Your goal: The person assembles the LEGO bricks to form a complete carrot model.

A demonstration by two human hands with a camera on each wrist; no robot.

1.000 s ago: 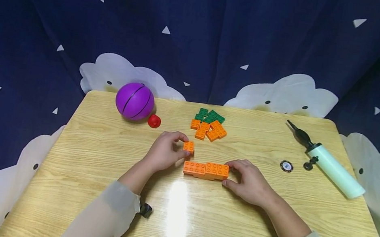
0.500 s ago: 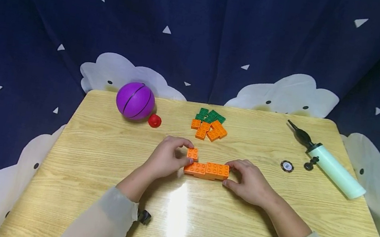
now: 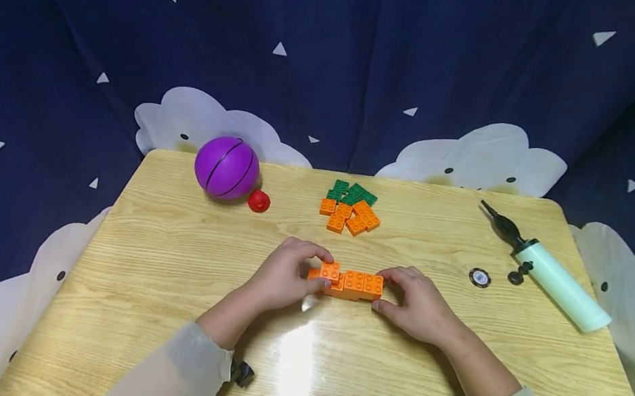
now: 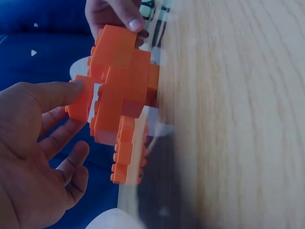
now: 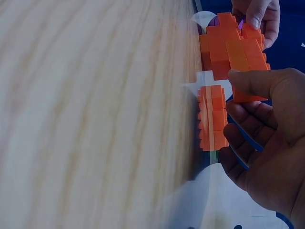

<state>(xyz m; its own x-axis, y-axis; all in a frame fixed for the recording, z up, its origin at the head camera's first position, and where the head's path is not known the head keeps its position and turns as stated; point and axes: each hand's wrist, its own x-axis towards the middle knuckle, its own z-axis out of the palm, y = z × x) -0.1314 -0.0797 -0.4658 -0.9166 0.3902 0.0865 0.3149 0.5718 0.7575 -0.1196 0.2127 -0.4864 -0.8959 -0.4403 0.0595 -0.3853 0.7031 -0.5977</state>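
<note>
My left hand [image 3: 283, 278] pinches a small square orange toy brick [image 3: 330, 270] between thumb and fingers. In the left wrist view this brick [image 4: 81, 101] sits close over the studs of a stepped orange brick structure [image 4: 112, 107], with a narrow gap showing. The structure is wider on top than at its base. My right hand [image 3: 422, 309] holds the structure's right end, its thumb on the near side and fingers on the far side. From the right wrist, the structure's end brick [image 5: 248, 90] shows between thumb and fingers.
Behind the hands lie loose orange bricks [image 3: 336, 222] and green bricks [image 3: 355, 194]. A purple ball [image 3: 227, 168] and a red piece [image 3: 259, 201] are at the back left. To the right are a hand pump [image 3: 563, 288], a round chip [image 3: 479, 278] and a small black piece [image 3: 516, 277].
My left hand has brought the small orange brick rightward and nearer, from behind the structure's left end to over its left part. My right hand has stayed in place.
</note>
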